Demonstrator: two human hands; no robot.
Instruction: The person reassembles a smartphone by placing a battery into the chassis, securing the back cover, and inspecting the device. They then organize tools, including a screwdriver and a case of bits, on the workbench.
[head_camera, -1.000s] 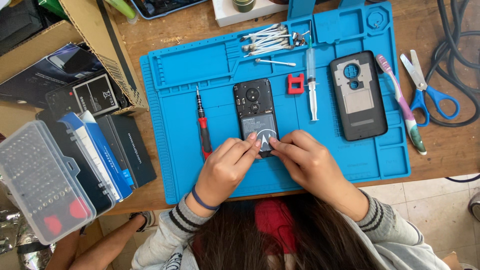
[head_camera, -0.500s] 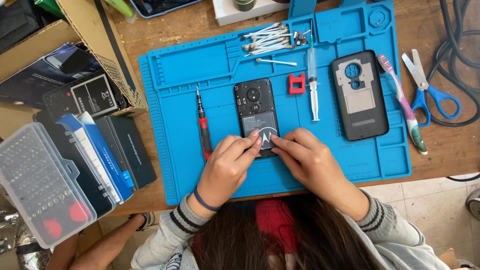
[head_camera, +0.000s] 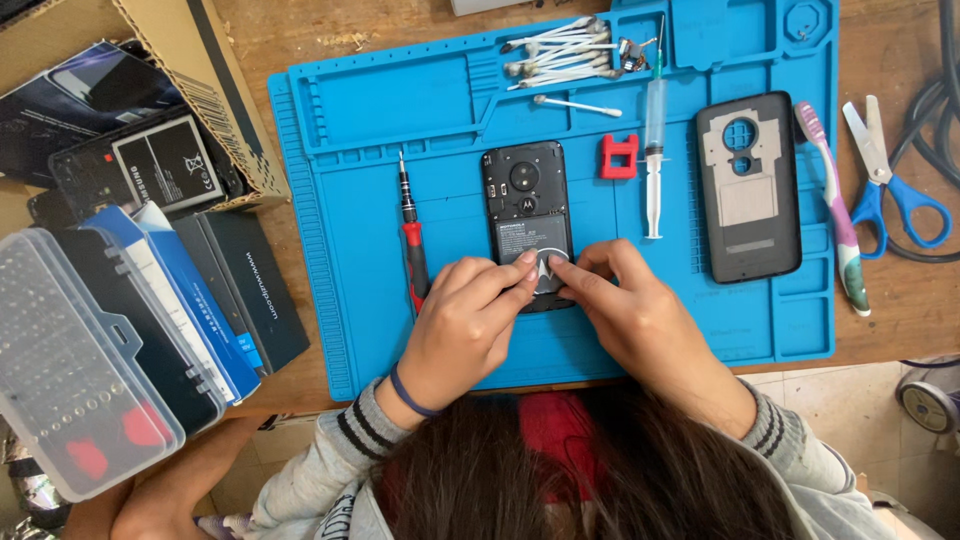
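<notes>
Right now both hands meet over the lower end of an opened phone (head_camera: 527, 205) lying flat in the middle of a blue work mat (head_camera: 360, 330) on the wooden worktop (head_camera: 880, 320). The phone's long axis runs straight away from the person, camera end far, bottom end near, so it stretches out ahead of the fingertips. The left hand (head_camera: 462, 320) comes in from the left and the right hand (head_camera: 625, 310) from the right, about equally close; their fingers pinch together at a small round part (head_camera: 545, 268) on the phone's lower back. Whether either hand has that part lifted or is only pressing on it, I cannot tell.

Just left of the phone lies a red-and-black screwdriver (head_camera: 411, 235), parallel to it, its handle touching or passing under the left hand. To the right sit a small red clip (head_camera: 619, 157), a syringe (head_camera: 654, 150), and the phone's removed back cover (head_camera: 747, 198). Cotton swabs (head_camera: 560, 55) lie at the far edge of the mat.
</notes>
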